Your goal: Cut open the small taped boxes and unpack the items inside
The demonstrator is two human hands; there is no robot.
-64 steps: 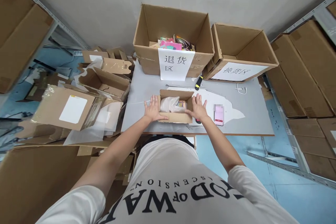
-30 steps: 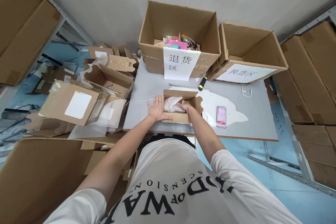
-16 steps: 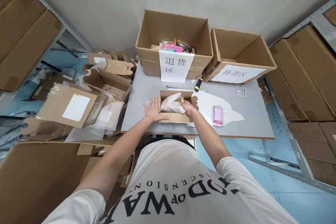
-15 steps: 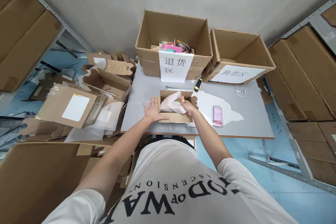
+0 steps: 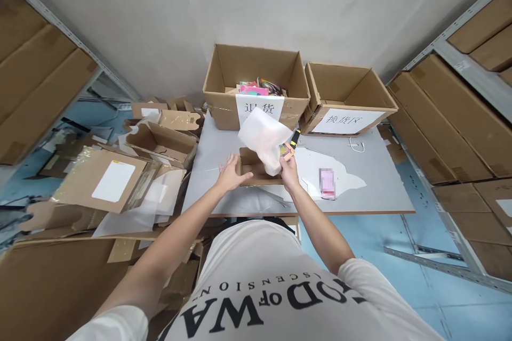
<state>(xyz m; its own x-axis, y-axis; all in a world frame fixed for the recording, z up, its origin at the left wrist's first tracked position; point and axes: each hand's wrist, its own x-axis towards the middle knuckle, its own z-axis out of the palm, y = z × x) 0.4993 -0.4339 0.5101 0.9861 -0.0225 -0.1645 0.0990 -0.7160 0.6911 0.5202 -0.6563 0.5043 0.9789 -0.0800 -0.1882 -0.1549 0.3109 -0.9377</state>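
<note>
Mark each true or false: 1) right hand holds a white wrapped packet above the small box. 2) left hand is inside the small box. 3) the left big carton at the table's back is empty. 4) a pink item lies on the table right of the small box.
1) True: the right hand holds the white wrapped packet over the small box.
2) False: the left hand rests on its outer left side.
3) False: the left big carton holds colourful items.
4) True: the pink item lies on the table.

My left hand lay flat with fingers spread, thumb apart from them, arm stretched forward. My right hand was raised a little higher, fingers pinched closed, forearm angled in from the right.
</note>
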